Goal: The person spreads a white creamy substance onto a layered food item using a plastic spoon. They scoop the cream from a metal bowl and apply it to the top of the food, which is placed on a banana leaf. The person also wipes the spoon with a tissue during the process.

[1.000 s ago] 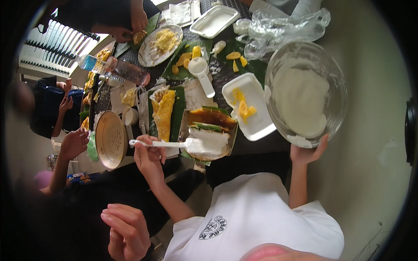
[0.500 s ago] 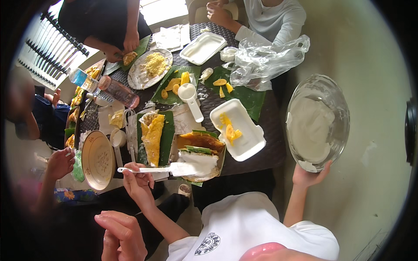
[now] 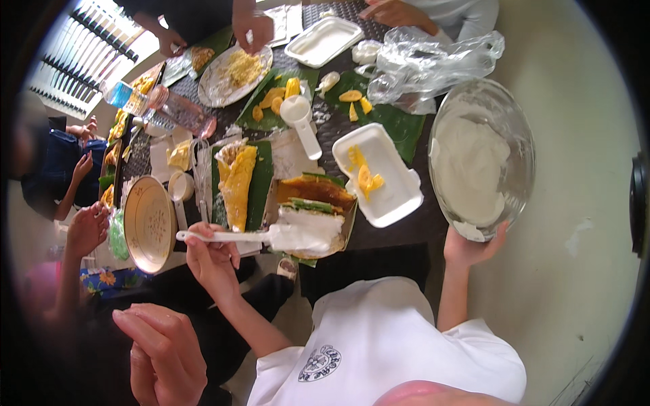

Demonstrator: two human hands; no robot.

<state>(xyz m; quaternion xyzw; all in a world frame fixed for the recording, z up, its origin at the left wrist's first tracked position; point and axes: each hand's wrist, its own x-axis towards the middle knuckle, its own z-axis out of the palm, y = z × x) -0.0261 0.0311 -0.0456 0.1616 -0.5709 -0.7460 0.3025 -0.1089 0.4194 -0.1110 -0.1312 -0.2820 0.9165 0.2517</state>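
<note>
My left hand (image 3: 213, 260) grips the handle of a white spatula (image 3: 223, 236), its blade covered in white cream (image 3: 301, 233). That blade is over the near side of an open box (image 3: 353, 203) lined with green leaf, which holds orange-yellow layers. Whether blade and food touch is unclear. At the right, my right hand (image 3: 474, 247) supports the lower rim of a shiny mixing bowl (image 3: 521, 162), tilted toward me, with thick white cream inside. Left of the box, a folded yellow crepe-like roll (image 3: 235, 183) lies on a leaf.
A foam tray (image 3: 406, 210) with yellow fruit pieces sits beyond the box. Farther back are a measuring cup (image 3: 296, 111), a plate of yellow crumbs (image 3: 215, 84), bottles (image 3: 183, 115) and a plastic bag (image 3: 433, 64). A patterned bowl (image 3: 145, 237) and another person's hand (image 3: 166, 352) are at left.
The view has shifted, so the table things sit higher. My grips stay the same, and the spatula remains over the box. Across the table, a person's hand has come over the crumb plate.
</note>
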